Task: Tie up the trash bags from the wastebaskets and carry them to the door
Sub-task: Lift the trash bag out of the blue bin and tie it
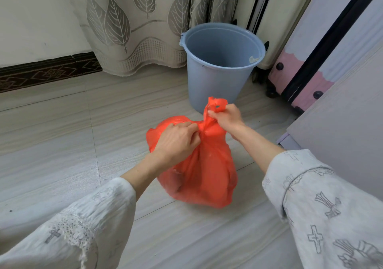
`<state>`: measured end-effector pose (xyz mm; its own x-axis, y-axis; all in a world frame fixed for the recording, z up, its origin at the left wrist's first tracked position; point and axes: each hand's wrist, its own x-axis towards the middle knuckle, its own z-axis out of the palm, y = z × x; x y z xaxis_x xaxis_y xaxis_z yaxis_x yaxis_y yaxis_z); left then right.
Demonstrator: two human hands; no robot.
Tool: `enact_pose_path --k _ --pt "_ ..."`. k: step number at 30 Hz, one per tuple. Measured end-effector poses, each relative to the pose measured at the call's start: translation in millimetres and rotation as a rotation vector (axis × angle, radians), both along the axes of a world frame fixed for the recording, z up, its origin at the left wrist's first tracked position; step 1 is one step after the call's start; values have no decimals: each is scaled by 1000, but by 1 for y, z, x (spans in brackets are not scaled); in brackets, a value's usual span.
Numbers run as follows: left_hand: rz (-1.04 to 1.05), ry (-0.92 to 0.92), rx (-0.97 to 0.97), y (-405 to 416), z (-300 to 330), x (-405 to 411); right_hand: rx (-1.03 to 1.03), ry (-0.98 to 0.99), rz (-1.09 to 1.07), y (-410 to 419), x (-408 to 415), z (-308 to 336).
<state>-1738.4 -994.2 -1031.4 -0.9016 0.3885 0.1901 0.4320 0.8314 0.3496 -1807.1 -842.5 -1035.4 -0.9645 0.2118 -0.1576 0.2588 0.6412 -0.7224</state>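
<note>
A full red trash bag (205, 173) stands on the tiled floor in front of me. My left hand (176, 142) pinches the bag's gathered neck from the left side. My right hand (224, 118) grips one handle loop, which sticks up above my fist. Behind the bag stands a blue-grey wastebasket (219, 65), upright, with no liner inside it.
A leaf-patterned curtain (132, 26) hangs behind the wastebasket. A pink and white suitcase (298, 78) leans at the right, beside a pale cabinet side (342, 119). A dark patterned baseboard (45, 74) runs along the left wall. Grey floor tiles spread to the left.
</note>
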Motion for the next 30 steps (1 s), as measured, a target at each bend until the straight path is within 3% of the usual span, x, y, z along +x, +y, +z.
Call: enact_pose_path --k 8,17,21,25,30 --pt "-62 48 52 17 14 5 194 71 8 30 -18 10" --pt "-153 -21 50 25 16 9 146 -27 -63 44 -14 6" --pt "-42 -163 -15 3 11 1 -216 -83 -48 51 -5 16" --pt "99 -404 14 -9 27 9 -691 -384 -18 61 18 41" --pt "116 -572 -29 -1 91 24 -841 -619 -90 69 53 111"
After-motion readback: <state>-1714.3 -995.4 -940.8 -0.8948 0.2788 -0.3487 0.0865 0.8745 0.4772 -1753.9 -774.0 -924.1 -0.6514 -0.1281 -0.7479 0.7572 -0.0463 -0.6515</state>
